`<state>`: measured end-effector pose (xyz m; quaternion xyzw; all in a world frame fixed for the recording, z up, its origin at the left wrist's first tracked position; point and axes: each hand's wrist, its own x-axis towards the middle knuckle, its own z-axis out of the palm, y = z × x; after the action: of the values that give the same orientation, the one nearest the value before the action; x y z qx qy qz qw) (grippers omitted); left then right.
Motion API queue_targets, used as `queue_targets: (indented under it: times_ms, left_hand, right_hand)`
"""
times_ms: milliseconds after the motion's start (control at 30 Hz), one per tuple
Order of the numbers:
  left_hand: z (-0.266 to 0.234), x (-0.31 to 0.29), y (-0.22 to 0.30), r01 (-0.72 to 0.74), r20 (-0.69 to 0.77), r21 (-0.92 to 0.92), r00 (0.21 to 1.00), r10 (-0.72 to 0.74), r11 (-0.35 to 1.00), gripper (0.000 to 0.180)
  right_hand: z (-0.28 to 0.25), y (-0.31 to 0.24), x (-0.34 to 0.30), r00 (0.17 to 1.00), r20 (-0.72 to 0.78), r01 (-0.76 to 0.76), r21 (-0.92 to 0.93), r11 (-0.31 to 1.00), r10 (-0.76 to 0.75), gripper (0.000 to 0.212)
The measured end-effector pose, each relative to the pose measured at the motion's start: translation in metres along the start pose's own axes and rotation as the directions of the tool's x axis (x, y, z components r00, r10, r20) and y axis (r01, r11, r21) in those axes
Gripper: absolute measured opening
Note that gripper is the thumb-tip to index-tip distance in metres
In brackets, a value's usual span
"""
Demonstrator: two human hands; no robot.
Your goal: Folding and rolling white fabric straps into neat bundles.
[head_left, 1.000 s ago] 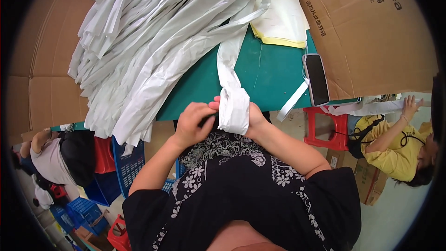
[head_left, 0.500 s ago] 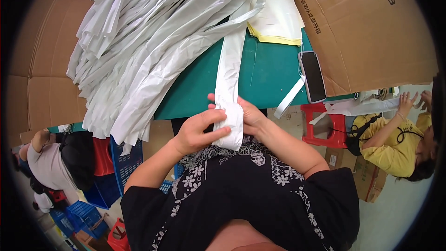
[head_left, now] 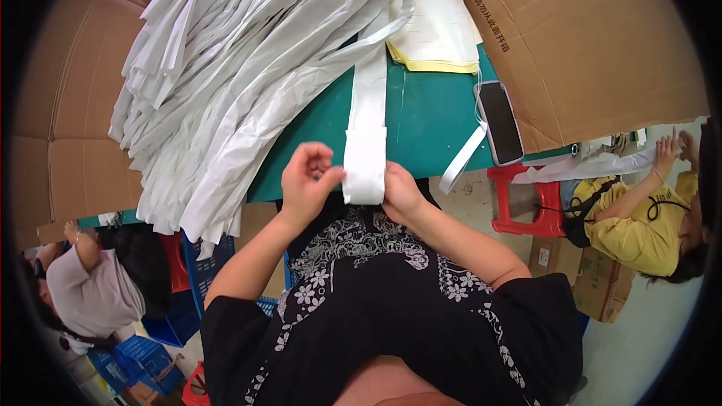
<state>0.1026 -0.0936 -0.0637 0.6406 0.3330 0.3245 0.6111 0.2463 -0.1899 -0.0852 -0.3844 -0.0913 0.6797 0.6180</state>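
Note:
A long white strip (head_left: 365, 169) of thin, creased material lies over the table edge in front of me, its near end doubled over into a flat fold. At the fold's right edge my right hand (head_left: 402, 192) is closed on it, the fingertips partly hidden. My left hand (head_left: 306, 180) is lifted just left of the strip, its fingers loosely curled and the thumb apart, touching or nearly touching the edge. The strip's far end runs under a large heap of similar white strips (head_left: 226, 98).
A phone (head_left: 499, 122) and a small white strap lie on the green table (head_left: 432, 113), near white sheets (head_left: 436, 22) with yellow edges. Cardboard walls (head_left: 587, 68) flank both sides. A person in yellow sits right beside a red stool (head_left: 519, 210); another person sits left near blue crates.
The folded end has been laid flatter and farther forward against the table edge. My left hand has let go and moved left; my right hand has shifted to the right edge.

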Motion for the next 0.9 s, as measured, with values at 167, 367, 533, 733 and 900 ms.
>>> queue_targets:
  times_ms: [167,367,533,733,900]
  left_hand:
    - [0.0,-0.009,-0.001,-0.548,0.309,0.46,0.836,0.453,0.698,0.056]
    - [-0.005,-0.002,-0.002,-0.812,0.516,0.474,0.57,0.64,0.34,0.03]
    - [0.004,-0.012,0.006,-0.851,0.537,0.259,0.519,0.664,0.456,0.025]
    - [0.004,-0.025,0.015,-0.467,0.354,0.279,0.862,0.363,0.839,0.031]
    - [0.001,-0.003,0.031,0.278,0.312,-0.06,0.917,-0.247,0.959,0.03]
  right_hand:
    - [-0.009,0.012,0.002,0.956,0.121,-0.292,0.379,0.878,0.266,0.035]
    - [0.013,-0.002,-0.005,0.909,0.212,-0.418,0.485,0.768,0.36,0.035]
    - [-0.005,-0.019,0.017,0.906,0.417,-0.27,0.446,0.853,0.069,0.041]
    - [-0.016,-0.023,0.026,0.96,0.281,0.099,-0.38,0.92,0.012,0.043]
    - [-0.01,-0.016,0.012,0.953,0.303,0.178,-0.488,0.854,-0.026,0.037]
